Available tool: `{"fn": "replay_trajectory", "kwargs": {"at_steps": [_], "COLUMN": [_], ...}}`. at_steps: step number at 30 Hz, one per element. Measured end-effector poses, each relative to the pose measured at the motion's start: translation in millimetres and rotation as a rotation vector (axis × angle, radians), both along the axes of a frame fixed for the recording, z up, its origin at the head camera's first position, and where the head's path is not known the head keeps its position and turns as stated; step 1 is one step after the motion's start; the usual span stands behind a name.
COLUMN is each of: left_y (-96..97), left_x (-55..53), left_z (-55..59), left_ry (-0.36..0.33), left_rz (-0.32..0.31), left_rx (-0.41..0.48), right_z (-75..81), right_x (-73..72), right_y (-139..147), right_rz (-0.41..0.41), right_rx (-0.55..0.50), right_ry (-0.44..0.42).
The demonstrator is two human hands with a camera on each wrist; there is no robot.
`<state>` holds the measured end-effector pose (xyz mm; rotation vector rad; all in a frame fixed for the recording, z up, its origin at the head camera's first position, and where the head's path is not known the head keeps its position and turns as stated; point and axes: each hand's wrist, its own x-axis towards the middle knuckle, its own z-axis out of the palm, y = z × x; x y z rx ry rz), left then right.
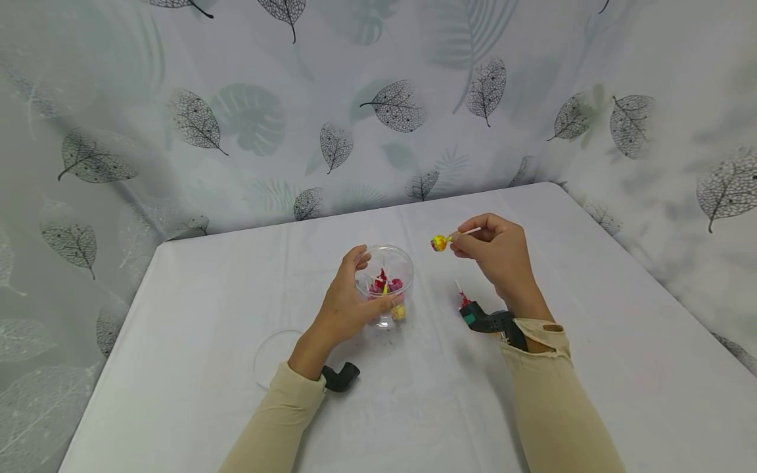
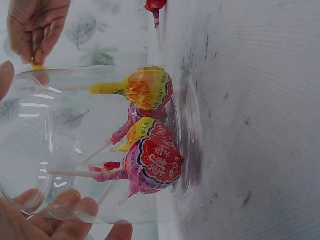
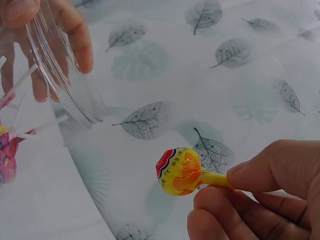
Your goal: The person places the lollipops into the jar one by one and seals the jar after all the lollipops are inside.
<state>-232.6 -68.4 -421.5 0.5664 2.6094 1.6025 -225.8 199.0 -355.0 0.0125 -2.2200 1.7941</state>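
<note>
Right now, yellow lollipop [image 1: 439,243] pinched in right hand [image 1: 499,256], left hand [image 1: 349,299] gripping cup [image 1: 387,263]

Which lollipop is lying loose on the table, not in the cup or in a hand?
The red-wrapped lollipop beside the right wrist. The yellow lollipop is pinched in the right hand, and the rest sit inside the clear cup.

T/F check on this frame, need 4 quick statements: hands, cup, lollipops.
1. The right hand pinches a yellow lollipop by its stick. True.
2. The left hand lies flat on the table, apart from the cup. False: it grips the clear plastic cup.
3. The cup is empty. False: several wrapped lollipops sit in it.
4. A red lollipop lies on the table near the right wrist. True.
</note>
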Motion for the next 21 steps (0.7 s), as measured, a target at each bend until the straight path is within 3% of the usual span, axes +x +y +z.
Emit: {"fn": "replay_trajectory", "kwargs": {"at_steps": [21], "left_y": [0.8], "left_x": [0.1], "left_z": [1.3], "left_ry": [-0.003], "left_rz": [0.016], "left_rx": [-0.027], "right_z": [5.6], "right_x": [5.0], "right_y": [-17.7], "right_rz": [0.064], "right_rx": [-0.004], "right_ry": [0.092]}}
